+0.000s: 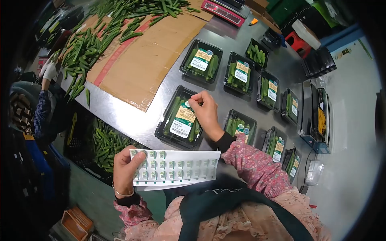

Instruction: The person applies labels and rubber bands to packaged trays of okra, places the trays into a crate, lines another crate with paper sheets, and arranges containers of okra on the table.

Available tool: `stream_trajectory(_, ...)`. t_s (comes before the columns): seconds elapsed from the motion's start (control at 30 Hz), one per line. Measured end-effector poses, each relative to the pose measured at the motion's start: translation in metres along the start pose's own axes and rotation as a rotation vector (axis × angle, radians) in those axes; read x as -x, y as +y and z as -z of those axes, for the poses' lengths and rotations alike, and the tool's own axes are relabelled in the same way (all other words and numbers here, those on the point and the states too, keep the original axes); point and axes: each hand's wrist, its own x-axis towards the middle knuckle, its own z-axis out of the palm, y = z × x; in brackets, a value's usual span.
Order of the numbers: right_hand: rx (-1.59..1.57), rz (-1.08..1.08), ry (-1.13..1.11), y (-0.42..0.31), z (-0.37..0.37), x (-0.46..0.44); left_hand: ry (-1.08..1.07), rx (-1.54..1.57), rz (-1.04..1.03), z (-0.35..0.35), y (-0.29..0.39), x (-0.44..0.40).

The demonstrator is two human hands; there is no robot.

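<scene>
My left hand (124, 170) grips a white sheet of small green-and-white stickers (193, 166) by its left end, thumb on top. Part of the sheet is bare of stickers. My right hand (207, 112) is over the upper part of a black, clear-lidded pack of okra (171, 110), with thumb and forefinger pinched together at the top of its label (183, 120). Whatever is between those fingertips is too small or hidden to make out. Just right of my right wrist sits another okra pack (240, 123), partly covered by my sleeve.
Several labelled okra packs (201, 60) stand on the steel table (161, 138). Loose okra (84, 56) lies heaped on cardboard (136, 76). A black crate of okra (108, 144) sits below the table edge. A co-worker's gloved hand (49, 70) is at left; a pink scale (223, 12) stands behind.
</scene>
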Motion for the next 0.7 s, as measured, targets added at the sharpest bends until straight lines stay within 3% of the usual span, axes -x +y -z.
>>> stream_trajectory(0.2,0.305,0.210,0.189,0.013,-0.028,0.004,0.046,0.067,0.018,0.007,-0.010,0.005)
stream_trajectory(0.4,0.681,0.401,0.044,0.016,-0.025,0.004,0.012,0.044,-0.016,-0.001,-0.004,0.008)
stream_trajectory(0.5,0.687,0.476,0.067,0.014,0.001,-0.001,-0.024,-0.020,-0.048,-0.012,0.005,0.011)
stream_trajectory(0.53,0.582,0.438,0.004,0.004,0.018,-0.001,-0.053,-0.036,-0.051,-0.016,0.007,0.013)
stream_trajectory(0.6,-0.044,0.136,-0.326,-0.011,0.056,-0.006,-0.114,-0.070,-0.057,-0.029,0.008,0.017)
stream_trajectory(0.7,-0.123,0.347,-0.631,-0.077,0.117,0.026,-0.173,-0.091,-0.060,-0.065,0.014,0.021)
